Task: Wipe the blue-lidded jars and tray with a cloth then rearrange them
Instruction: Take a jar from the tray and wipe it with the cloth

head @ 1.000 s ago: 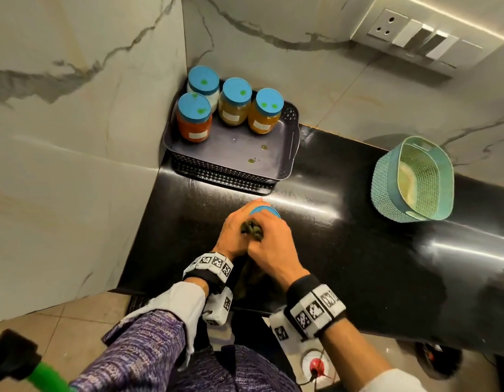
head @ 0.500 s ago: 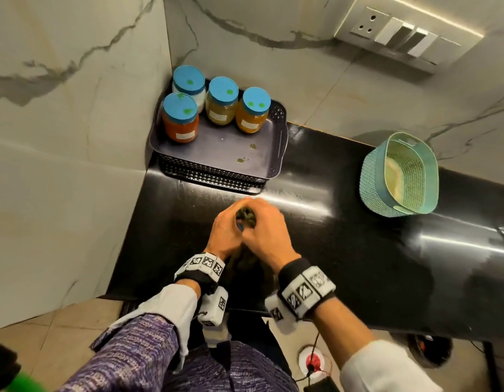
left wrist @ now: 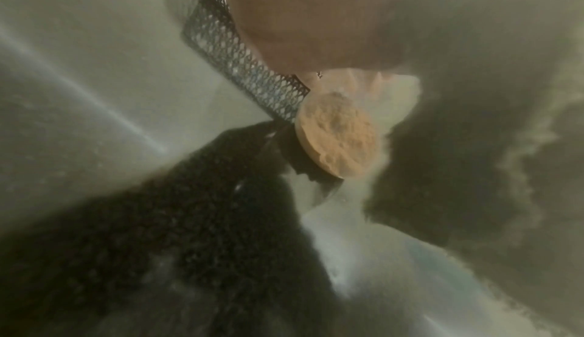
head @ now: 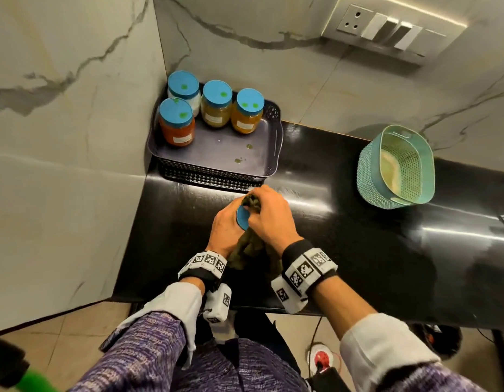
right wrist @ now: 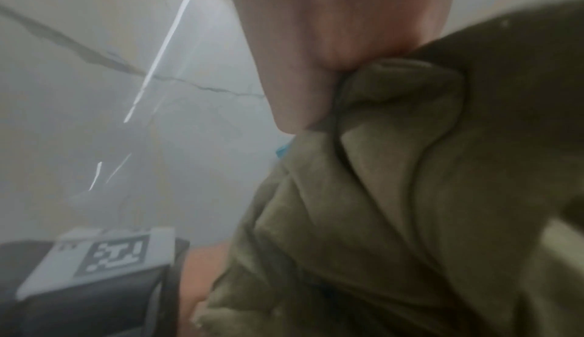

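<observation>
My left hand (head: 224, 229) grips a blue-lidded jar (head: 242, 219) tilted over the black counter; its tan contents show through the base (left wrist: 338, 135) in the left wrist view. My right hand (head: 270, 219) grips a bunched olive-green cloth (head: 246, 251) and presses it on the far edge of the lid. The cloth (right wrist: 395, 192) fills the right wrist view, with a sliver of the blue lid (right wrist: 282, 151) beside it. Several more blue-lidded jars (head: 177, 123) with green spots on their lids stand at the back left of the dark tray (head: 276, 137), whose floor shows green drops (head: 239, 159).
The tray sits in the corner between two marble walls, its mesh side (left wrist: 252, 67) close to my left hand. A teal perforated basket (head: 394, 168) lies on the counter to the right. A socket and switch panel (head: 386, 26) is on the back wall.
The cloth hand has slid towards the far edge of the lid. The blue lid, covered half a second ago, now shows between my hands.
</observation>
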